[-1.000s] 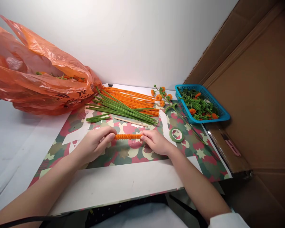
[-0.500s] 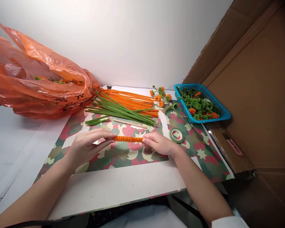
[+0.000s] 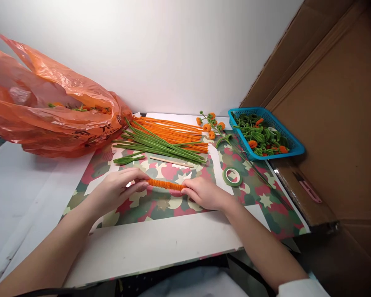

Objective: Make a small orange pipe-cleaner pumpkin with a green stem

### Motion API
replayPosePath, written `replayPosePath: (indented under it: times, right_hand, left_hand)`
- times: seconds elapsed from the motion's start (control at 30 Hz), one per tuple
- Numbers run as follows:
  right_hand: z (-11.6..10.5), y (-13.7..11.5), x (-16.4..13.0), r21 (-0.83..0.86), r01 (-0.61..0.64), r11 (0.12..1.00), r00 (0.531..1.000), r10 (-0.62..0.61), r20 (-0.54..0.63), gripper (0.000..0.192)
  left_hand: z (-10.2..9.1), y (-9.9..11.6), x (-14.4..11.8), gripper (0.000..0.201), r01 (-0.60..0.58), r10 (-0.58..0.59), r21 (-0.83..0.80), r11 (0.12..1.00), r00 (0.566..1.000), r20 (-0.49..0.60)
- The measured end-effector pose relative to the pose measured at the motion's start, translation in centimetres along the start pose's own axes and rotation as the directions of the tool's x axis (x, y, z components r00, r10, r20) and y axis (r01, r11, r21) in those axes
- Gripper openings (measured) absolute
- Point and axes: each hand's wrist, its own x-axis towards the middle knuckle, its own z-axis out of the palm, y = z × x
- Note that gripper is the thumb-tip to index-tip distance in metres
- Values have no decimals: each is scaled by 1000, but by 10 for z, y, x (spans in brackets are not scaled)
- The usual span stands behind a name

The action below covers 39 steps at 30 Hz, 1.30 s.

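Note:
Between my two hands stretches a coiled orange pipe cleaner (image 3: 166, 184), held above the patterned mat. My left hand (image 3: 123, 185) pinches its left end with thumb and fingertips. At the other end, my right hand (image 3: 202, 192) grips it between thumb and forefinger. Just beyond lies a thin wooden stick (image 3: 171, 161). Behind the stick are a bundle of green pipe cleaners (image 3: 160, 144) and a bundle of orange pipe cleaners (image 3: 176, 131). A roll of green tape (image 3: 225, 176) rests to the right of my right hand.
A blue basket (image 3: 297, 150) of green and orange pieces stands at the right, beside a fuzzy orange flower stem (image 3: 212, 127). An orange plastic bag (image 3: 55, 132) fills the left. A pink utility knife (image 3: 309, 189) lies on a cardboard box at the right edge.
The orange coil has tilted, its right end dropping lower. My right hand has shifted slightly down and left. The whole view has moved a little.

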Motion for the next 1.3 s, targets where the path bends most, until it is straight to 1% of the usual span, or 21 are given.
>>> replayPosePath:
  times: [0.13, 0.23, 0.3, 0.37, 0.43, 0.5, 0.53, 0.6, 0.67, 0.77, 0.83, 0.87, 0.93, 0.97, 1.03, 1.1, 1.17, 1.23, 1.3]
  right_hand:
    - [4, 0, 3, -26, -6, 1000, 1000, 6, -18, 24]
    - [2, 0, 4, 1, 9, 1000, 1000, -9, -21, 26]
    - [0, -1, 3, 65, 4, 998, 1000, -3, -4, 27]
    - [-2, 0, 1, 187, -37, 982, 998, 28, 50, 25]
    - [-5, 3, -1, 368, -104, 924, 988, 52, 148, 23]
    - [-8, 7, -3, 539, -178, 823, 970, 54, 239, 26]
    - [-9, 9, -4, 597, -208, 775, 964, 60, 258, 30]
    - [-13, 12, -5, 652, -249, 717, 961, 102, 256, 37]
    - [-16, 13, -6, 660, -262, 704, 963, 149, 224, 41]
    - [-16, 9, -7, 659, -247, 710, 969, 176, 174, 35]
    - [-13, 4, -6, 641, -221, 735, 975, 173, 138, 26]
    - [-10, 1, -5, 615, -200, 762, 980, 160, 120, 21]
    - [-5, -5, -4, 518, -126, 846, 992, 104, 71, 16]
    - [-3, -7, -3, 444, -79, 892, 997, 66, 45, 16]
    - [1, -12, -2, 291, 11, 957, 1000, -4, -24, 20]
    - [4, -16, -1, 187, 69, 980, 996, -58, -64, 22]
    - [7, -18, -1, 124, 95, 988, 993, -86, -77, 22]
    - [9, -20, 0, 67, 102, 993, 992, -96, -85, 22]
    - [12, -21, 1, 3, 90, 996, 992, -89, -88, 23]
  left_hand:
    - [-1, 0, 0, 25, 35, -37, 44, 998, 998, 52]
    - [-1, 3, 2, 24, 24, -27, 54, 998, 998, 55]
    - [-1, 6, 3, 23, 5, -7, 50, 999, 1000, 26]
    - [-1, 9, 4, 21, -19, 20, 44, 999, 1000, -15]
    - [0, 12, 5, 19, -57, 59, 40, 998, 997, -49]
    - [3, 13, 5, 18, -100, 103, 43, 994, 993, -66]
    - [5, 12, 4, 18, -118, 121, 48, 992, 990, -68]
    - [9, 11, 4, 16, -142, 146, 60, 988, 987, -69]
    - [15, 9, 4, 14, -164, 170, 72, 984, 981, -94]
    - [24, 11, 4, 12, -205, 216, 82, 975, 964, -158]
    - [30, 15, 4, 12, -220, 229, 71, 973, 959, -168]
    - [32, 19, 4, 13, -205, 213, 63, 977, 963, -165]
    - [37, 26, 4, 16, -199, 203, 43, 979, 966, -157]
    - [39, 29, 5, 18, -225, 226, 24, 974, 962, -153]
    - [42, 34, 5, 20, -204, 202, -3, 979, 972, -117]
    - [43, 37, 5, 21, -152, 149, -30, 988, 984, -94]
    - [42, 39, 5, 20, -82, 77, -85, 993, 995, -69]
    - [42, 39, 4, 18, 0, -5, -173, 985, 1000, -30]
    - [42, 39, 4, 18, 99, -91, -253, 962, 995, 42]
